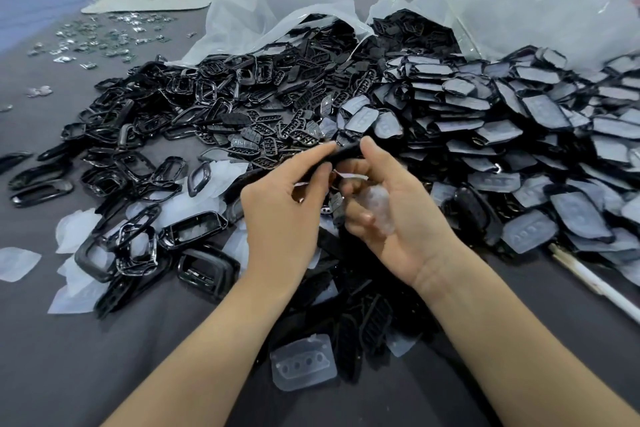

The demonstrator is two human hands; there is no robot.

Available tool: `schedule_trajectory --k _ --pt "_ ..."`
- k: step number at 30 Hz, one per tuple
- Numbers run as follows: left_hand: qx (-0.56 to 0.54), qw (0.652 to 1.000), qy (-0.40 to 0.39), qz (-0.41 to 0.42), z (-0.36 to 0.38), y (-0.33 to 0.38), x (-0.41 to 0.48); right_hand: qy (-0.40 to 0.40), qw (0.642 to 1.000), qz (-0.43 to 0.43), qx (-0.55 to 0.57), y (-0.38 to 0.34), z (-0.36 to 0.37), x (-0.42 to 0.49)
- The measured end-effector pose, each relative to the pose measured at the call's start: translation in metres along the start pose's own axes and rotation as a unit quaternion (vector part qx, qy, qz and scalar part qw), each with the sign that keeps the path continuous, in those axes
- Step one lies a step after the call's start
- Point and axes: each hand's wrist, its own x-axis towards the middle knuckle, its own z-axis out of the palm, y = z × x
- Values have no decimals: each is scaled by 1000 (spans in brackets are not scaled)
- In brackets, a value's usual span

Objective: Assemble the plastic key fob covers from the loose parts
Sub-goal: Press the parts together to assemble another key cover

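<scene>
At the bottom centre a clear pad (304, 362) is lying loose on dark parts. In the middle the left hand (280, 215) is pinching a black piece (341, 154) with thumb and forefinger, and the right hand (391, 215) is pressing its thumb on the other end while curling its fingers around a clear insert (379, 206). One cover is probably being joined. Frames (138, 184) are lying loose at middle left, and a pile (519, 135) is spilling from bags (277, 10) at the top, so much is remaining.
</scene>
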Motion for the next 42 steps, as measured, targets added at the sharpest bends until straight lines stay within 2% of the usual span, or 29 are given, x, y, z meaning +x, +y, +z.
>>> schedule_trajectory --k 4,10,12,14,17,20,23,26,29,36,42 --pt "46 993 -37 102 2 -2 -2 55 997 -58 -2 -1 -2 2" --pt "84 983 -60 153 4 -1 -3 97 984 -133 -62 -3 -4 2" --pt "25 992 -86 94 5 1 -5 106 978 -152 -92 -5 -7 4" --pt "-81 991 -104 -28 3 3 -4 93 975 -157 -125 -7 -8 5" --pt "-219 957 -107 -160 1 2 1 67 974 -143 -162 -7 -10 4" --pt "-279 930 -110 -213 2 2 3 59 978 -121 -160 -9 -13 3" --pt "-366 886 -104 -264 4 3 3 49 986 -97 -127 -12 -14 2" --pt "-423 851 -101 -295 4 4 5 46 993 -78 -82 -11 -14 4" --pt "-443 836 -99 -307 6 4 5 43 995 -71 -53 -11 -14 5" --pt "-447 835 -105 -302 5 2 4 45 996 -68 -44 -10 -15 6" --pt "-424 849 -111 -296 5 1 2 48 995 -80 -36 -9 -16 7"
